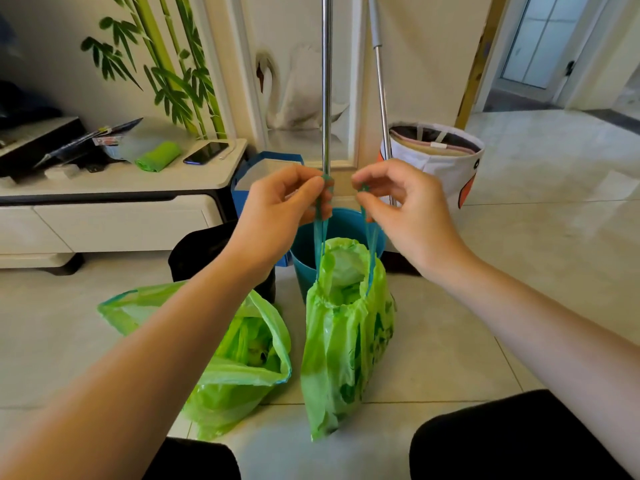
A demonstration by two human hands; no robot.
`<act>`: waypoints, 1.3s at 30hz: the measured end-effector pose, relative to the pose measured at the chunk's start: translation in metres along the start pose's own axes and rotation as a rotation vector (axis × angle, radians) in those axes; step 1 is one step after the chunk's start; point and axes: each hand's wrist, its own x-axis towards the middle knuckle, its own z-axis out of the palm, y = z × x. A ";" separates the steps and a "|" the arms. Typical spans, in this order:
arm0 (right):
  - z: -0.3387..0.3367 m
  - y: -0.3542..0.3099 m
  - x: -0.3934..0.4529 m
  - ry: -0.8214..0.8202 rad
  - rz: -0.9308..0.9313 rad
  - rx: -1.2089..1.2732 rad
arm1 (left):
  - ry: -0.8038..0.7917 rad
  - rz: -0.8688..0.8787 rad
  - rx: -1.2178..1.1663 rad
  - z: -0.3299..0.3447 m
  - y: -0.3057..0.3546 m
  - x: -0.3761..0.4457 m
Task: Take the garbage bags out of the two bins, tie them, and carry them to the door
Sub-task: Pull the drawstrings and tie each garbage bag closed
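both hands pinch thin teal drawstrings (367, 237) of crinkly green bag (346, 341).

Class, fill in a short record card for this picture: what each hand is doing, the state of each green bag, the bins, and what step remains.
left hand: pinching one teal drawstring loop
right hand: pinching the other loop
held bag: hanging from the drawstrings, mouth gathered but not knotted
second bag: on the floor, mouth open, untied
blue bin: behind the held bag, no green bag in it
black bin: behind the left forearm
remaining: tie both bags, carry them to the door
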 end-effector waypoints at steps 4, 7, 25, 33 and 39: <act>0.007 0.002 -0.002 -0.054 0.036 -0.018 | -0.056 -0.005 0.051 0.012 0.007 -0.006; 0.007 0.003 -0.002 -0.079 0.054 -0.027 | -0.081 0.006 0.154 0.015 0.008 -0.009; 0.006 -0.003 0.004 -0.001 0.358 0.120 | -0.488 -0.180 0.409 0.042 -0.060 -0.009; 0.001 -0.017 0.011 0.083 0.361 0.325 | -0.489 -0.205 0.473 0.061 -0.087 -0.015; -0.005 -0.015 0.013 0.171 0.394 0.460 | -0.610 -0.188 0.608 0.055 -0.101 -0.029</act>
